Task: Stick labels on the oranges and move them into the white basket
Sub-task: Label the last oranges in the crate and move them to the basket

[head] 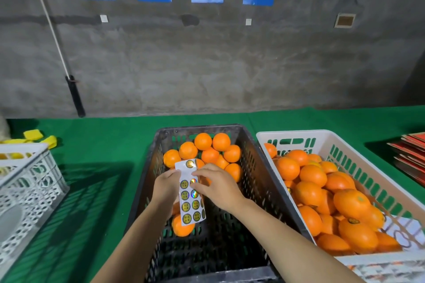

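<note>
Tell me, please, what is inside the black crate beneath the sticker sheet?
The black crate holds loose oranges at its far end and one orange under the sticker sheet. Both hands and the sheet hide the fruit directly beneath them.

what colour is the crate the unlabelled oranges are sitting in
Black, with perforated walls: the crate shows best in the head view, the only one here.

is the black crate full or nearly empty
Partly emptied. The black crate holds oranges only at its far end, plus one under the label sheet; bare floor shows near the front.
</note>
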A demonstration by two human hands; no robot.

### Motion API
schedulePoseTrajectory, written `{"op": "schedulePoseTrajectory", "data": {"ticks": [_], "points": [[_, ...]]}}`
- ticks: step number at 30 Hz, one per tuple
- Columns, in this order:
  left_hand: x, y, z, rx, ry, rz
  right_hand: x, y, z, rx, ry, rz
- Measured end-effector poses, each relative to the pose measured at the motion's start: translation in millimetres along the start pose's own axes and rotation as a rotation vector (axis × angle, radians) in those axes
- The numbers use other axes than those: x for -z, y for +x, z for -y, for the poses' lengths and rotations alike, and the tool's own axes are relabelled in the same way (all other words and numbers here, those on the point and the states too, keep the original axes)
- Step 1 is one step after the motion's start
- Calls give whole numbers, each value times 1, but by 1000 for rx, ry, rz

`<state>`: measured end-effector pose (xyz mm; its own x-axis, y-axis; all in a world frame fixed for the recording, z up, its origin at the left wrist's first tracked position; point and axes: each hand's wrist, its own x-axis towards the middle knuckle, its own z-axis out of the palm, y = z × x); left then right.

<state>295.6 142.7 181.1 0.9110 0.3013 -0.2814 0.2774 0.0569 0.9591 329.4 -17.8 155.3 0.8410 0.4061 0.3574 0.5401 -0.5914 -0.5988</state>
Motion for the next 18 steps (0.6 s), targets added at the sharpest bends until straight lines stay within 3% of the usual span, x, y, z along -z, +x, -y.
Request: {"op": "schedulePoseTrajectory", "data": {"ticks": [9,13,18], "points": [[0,-3,-3,32,-106,84,0,-2,4,43,-95,-87],[-4,-7,-1,-206,205,-28,-1,-2,6,43,-100,-130],[-8,-9,2,-320,423,48,-2,0,3,43,-97,-168]]}}
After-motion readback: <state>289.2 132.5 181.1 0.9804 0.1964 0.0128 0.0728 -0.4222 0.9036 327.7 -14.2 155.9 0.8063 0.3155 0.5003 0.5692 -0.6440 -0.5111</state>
